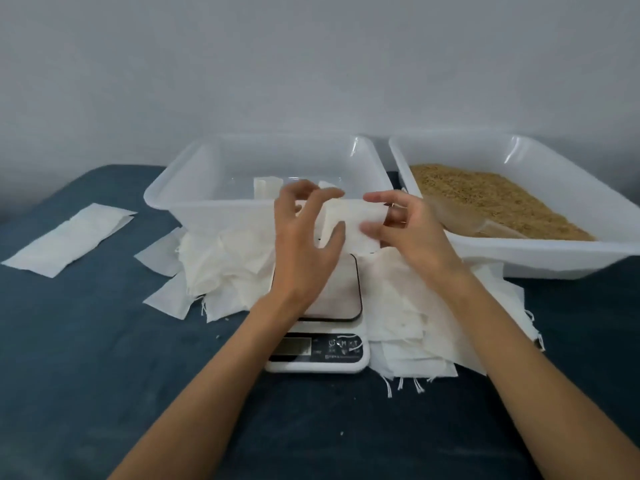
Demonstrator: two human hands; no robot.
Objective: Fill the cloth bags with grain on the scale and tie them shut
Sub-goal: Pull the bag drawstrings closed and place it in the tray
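Both forearms reach in from the near edge of the counter (86, 341), which is covered in dark blue cloth, and meet above the scale (317, 355). That scale sits toward the middle of the counter, its display and buttons facing the near edge, its platform bare.

Held above the platform is one cloth bag (353, 225). The right hand (405, 230) pinches its right end between thumb and fingertips. The left hand (308, 233) has its fingers spread and loosely bent; the thumb lies against the bag's left face, while the other fingers arch over its top, and whether they touch the cloth cannot be told.

The step in hand looks like opening the bag's mouth. To do it well, the two layers should be rubbed apart at the open end, and the drawstring kept free, before the bag is set upright on the platform.

Loose piles of empty bags (408, 313) lie on either side of the scale, strings trailing toward the near edge. Behind them, toward the far edge, stands a clear tub (173, 199) holding a few filled bags (265, 190). At the far right corner a second tub (554, 261) holds the grain (485, 195), with a scoop (460, 216) lying in it. Two flat bags (69, 237) lie toward the left edge.
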